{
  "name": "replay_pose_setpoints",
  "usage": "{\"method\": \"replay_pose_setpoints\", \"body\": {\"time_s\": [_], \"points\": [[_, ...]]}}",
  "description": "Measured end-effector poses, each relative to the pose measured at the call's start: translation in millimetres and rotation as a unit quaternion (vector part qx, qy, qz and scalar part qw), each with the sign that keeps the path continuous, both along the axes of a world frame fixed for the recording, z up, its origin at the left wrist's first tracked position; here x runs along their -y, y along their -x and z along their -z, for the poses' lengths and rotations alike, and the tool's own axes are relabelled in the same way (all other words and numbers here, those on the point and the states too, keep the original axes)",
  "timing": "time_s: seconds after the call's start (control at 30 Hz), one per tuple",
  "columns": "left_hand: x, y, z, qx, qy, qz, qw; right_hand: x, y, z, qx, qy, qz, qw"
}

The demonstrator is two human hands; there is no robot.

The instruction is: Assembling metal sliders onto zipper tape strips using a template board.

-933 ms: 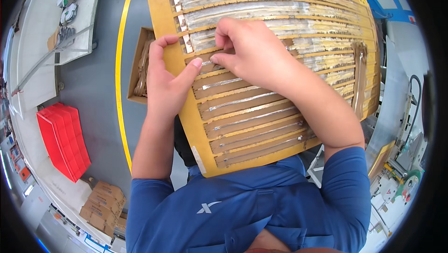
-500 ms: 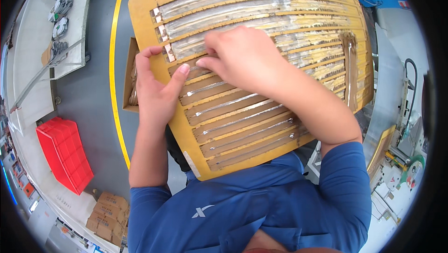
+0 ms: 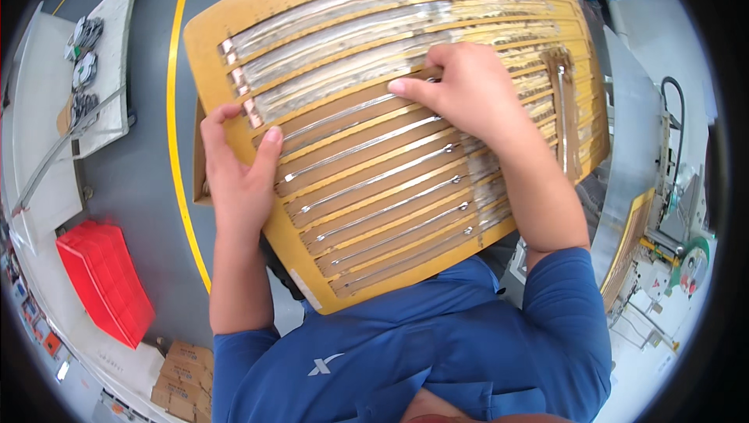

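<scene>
A yellow slotted board [image 3: 209,53] is tilted across my lap, with brown zippers [image 3: 374,179] with metal teeth lying in its lower slots. My left hand [image 3: 238,177] is at the board's left edge, thumb and forefinger spread apart. Its thumb tip touches the board near the left end of the uppermost brown zipper [image 3: 335,119]. Farther right, my right hand [image 3: 476,92] has thumb and forefinger closed on that same zipper near its right end. The fingers hide the part being pinched. Another brown zipper [image 3: 561,111] lies crosswise over the board's right side.
Behind the board's left edge stands a cardboard box [image 3: 200,158], mostly hidden. To the left are a red crate [image 3: 105,279], stacked cartons [image 3: 183,380] and a white table [image 3: 117,103] with grey parts. A metal panel [image 3: 628,134] and machinery stand at the right.
My right hand has moved right along the uppermost brown zipper, away from my left hand. The zipper now shows straight in its slot. The board sits slightly farther left in view.
</scene>
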State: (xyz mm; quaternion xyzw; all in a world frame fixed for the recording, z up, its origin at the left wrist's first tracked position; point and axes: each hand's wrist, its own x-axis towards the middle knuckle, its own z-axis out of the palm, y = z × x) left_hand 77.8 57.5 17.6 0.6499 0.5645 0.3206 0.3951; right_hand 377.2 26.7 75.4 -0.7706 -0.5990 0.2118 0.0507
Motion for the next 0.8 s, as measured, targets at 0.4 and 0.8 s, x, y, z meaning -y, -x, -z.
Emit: {"method": "replay_pose_setpoints", "body": {"time_s": [0.4, 0.8], "points": [[1, -3, -12, -0.014, 0.017, 0.003, 1.0, 0, 1, -1, -0.025, 0.015, 0.012, 1.0], [2, -3, -9, 0.008, 0.02, -0.007, 1.0, 8, -1, -2, 0.042, -0.007, 0.003, 0.999]]}}
